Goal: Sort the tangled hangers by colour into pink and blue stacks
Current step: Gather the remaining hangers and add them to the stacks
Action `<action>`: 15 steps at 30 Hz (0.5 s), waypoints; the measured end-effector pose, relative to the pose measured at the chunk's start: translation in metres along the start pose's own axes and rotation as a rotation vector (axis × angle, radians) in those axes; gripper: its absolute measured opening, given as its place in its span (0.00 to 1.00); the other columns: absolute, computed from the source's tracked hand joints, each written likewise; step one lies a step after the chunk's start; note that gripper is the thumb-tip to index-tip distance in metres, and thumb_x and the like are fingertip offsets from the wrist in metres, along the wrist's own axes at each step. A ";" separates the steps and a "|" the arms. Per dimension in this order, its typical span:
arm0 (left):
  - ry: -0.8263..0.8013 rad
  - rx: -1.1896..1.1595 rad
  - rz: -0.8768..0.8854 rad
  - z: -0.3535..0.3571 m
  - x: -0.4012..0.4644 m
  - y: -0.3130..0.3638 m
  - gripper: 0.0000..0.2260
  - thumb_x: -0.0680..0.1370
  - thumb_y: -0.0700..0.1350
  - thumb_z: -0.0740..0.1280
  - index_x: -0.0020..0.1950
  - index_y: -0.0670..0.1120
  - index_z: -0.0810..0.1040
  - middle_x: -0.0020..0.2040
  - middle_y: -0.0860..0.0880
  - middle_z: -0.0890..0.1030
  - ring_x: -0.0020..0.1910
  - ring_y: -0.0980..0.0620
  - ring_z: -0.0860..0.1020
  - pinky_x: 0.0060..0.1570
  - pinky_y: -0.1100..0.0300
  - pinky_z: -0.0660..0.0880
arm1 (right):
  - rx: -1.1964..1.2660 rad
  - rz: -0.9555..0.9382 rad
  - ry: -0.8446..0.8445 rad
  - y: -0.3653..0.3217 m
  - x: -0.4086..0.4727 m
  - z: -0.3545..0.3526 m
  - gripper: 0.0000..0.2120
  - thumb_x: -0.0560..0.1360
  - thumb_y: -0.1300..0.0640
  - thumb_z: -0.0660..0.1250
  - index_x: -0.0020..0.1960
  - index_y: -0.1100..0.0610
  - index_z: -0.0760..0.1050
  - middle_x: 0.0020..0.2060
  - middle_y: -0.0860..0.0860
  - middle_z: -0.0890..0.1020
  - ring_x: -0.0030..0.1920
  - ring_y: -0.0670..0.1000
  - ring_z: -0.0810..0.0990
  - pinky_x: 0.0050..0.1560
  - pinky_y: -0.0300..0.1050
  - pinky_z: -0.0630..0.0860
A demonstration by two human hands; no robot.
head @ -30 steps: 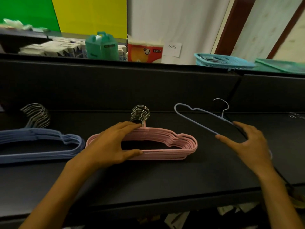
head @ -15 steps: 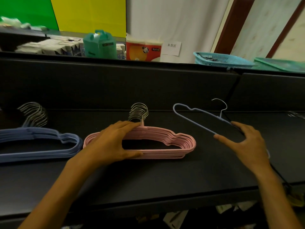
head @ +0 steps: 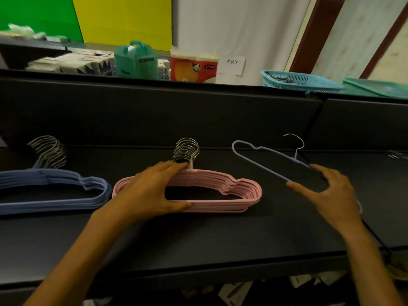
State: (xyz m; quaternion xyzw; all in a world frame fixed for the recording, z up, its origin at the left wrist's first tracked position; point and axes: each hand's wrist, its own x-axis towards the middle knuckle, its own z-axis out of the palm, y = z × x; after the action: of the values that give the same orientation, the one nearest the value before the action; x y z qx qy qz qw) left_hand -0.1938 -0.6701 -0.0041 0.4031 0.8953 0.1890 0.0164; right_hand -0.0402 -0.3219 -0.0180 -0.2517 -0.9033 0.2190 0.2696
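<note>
A stack of several pink hangers [head: 231,191] lies in the middle of the black shelf, metal hooks pointing back. My left hand [head: 150,191] holds the stack's left half, fingers over the top bar by the hooks and thumb against the bottom bar. A stack of blue hangers [head: 55,191] lies at the far left. My right hand [head: 326,193] holds a single blue hanger [head: 260,162] by its right end, between thumb and fingers. The hanger is tilted, its left end raised above the shelf.
The black shelf [head: 198,239] has a tall black back wall and a front edge near me. Behind the wall stand a teal jug [head: 135,60], a red tissue pack [head: 194,67], cartons and a teal basket [head: 300,81]. More metal hooks [head: 397,154] show at the far right.
Barely anything has moved. Both hands keep their hold; the pink stack and the single blue hanger stay where they were.
</note>
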 end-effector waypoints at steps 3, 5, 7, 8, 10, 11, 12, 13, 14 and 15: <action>-0.014 0.051 -0.006 -0.006 -0.004 0.005 0.38 0.68 0.68 0.65 0.73 0.58 0.56 0.69 0.56 0.65 0.62 0.60 0.66 0.62 0.61 0.65 | -0.003 -0.026 -0.007 -0.003 0.001 -0.001 0.40 0.60 0.34 0.70 0.67 0.50 0.68 0.63 0.53 0.72 0.63 0.54 0.69 0.59 0.55 0.71; 0.031 0.130 -0.035 -0.011 -0.007 0.008 0.35 0.70 0.68 0.62 0.73 0.57 0.58 0.69 0.56 0.65 0.63 0.59 0.65 0.62 0.60 0.64 | -0.008 -0.053 -0.011 -0.010 0.001 -0.002 0.40 0.60 0.35 0.70 0.67 0.51 0.68 0.64 0.54 0.72 0.64 0.54 0.68 0.59 0.54 0.69; 0.097 0.255 -0.090 -0.015 -0.011 0.010 0.32 0.73 0.66 0.60 0.73 0.56 0.58 0.70 0.55 0.64 0.67 0.56 0.63 0.65 0.57 0.62 | -0.018 -0.083 -0.020 -0.018 0.002 -0.002 0.41 0.59 0.35 0.69 0.68 0.52 0.68 0.64 0.54 0.71 0.64 0.54 0.67 0.60 0.55 0.68; 0.119 0.313 -0.125 -0.017 -0.014 0.010 0.31 0.74 0.65 0.59 0.74 0.55 0.57 0.71 0.55 0.64 0.69 0.55 0.62 0.66 0.55 0.61 | -0.024 -0.099 -0.025 -0.022 0.002 -0.001 0.42 0.59 0.34 0.68 0.68 0.52 0.68 0.64 0.54 0.71 0.65 0.54 0.67 0.61 0.55 0.68; 0.144 0.386 -0.199 -0.022 -0.023 0.010 0.30 0.76 0.63 0.58 0.74 0.55 0.56 0.73 0.54 0.62 0.71 0.52 0.60 0.68 0.53 0.60 | -0.034 -0.139 -0.031 -0.032 0.003 0.001 0.43 0.58 0.32 0.68 0.67 0.52 0.69 0.64 0.54 0.71 0.65 0.55 0.67 0.61 0.55 0.68; 0.158 0.403 -0.230 -0.025 -0.029 0.010 0.29 0.76 0.63 0.58 0.74 0.54 0.57 0.73 0.53 0.62 0.71 0.52 0.60 0.68 0.52 0.60 | -0.035 -0.163 -0.033 -0.038 0.003 0.003 0.43 0.58 0.33 0.68 0.67 0.52 0.69 0.64 0.54 0.72 0.64 0.55 0.67 0.61 0.56 0.68; 0.172 0.411 -0.260 -0.027 -0.035 0.009 0.29 0.76 0.63 0.58 0.74 0.54 0.57 0.73 0.53 0.62 0.71 0.51 0.60 0.68 0.52 0.60 | -0.034 -0.185 -0.037 -0.043 0.002 0.005 0.43 0.58 0.33 0.68 0.68 0.53 0.69 0.64 0.55 0.72 0.65 0.55 0.67 0.62 0.56 0.68; 0.182 0.415 -0.290 -0.029 -0.042 0.008 0.29 0.76 0.63 0.58 0.74 0.54 0.57 0.73 0.52 0.62 0.71 0.51 0.60 0.67 0.52 0.60 | -0.033 -0.210 -0.044 -0.050 0.002 0.008 0.43 0.58 0.33 0.68 0.68 0.54 0.69 0.64 0.55 0.72 0.65 0.56 0.67 0.62 0.56 0.68; 0.188 0.421 -0.320 -0.031 -0.050 0.007 0.30 0.76 0.63 0.58 0.74 0.54 0.57 0.73 0.52 0.62 0.71 0.50 0.60 0.67 0.52 0.60 | -0.030 -0.235 -0.051 -0.056 0.001 0.012 0.44 0.57 0.33 0.67 0.68 0.54 0.69 0.64 0.56 0.72 0.65 0.56 0.67 0.61 0.56 0.68; 0.187 0.429 -0.348 -0.032 -0.058 0.004 0.30 0.76 0.63 0.58 0.74 0.54 0.57 0.73 0.52 0.62 0.71 0.50 0.59 0.67 0.52 0.60 | -0.026 -0.260 -0.059 -0.063 0.000 0.017 0.44 0.57 0.33 0.67 0.68 0.54 0.69 0.65 0.57 0.72 0.65 0.57 0.67 0.62 0.56 0.67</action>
State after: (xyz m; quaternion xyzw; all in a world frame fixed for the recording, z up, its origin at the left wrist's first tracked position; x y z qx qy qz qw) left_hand -0.1580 -0.7200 0.0202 0.2185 0.9681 0.0259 -0.1198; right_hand -0.0710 -0.3751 0.0025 -0.1293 -0.9387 0.1777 0.2657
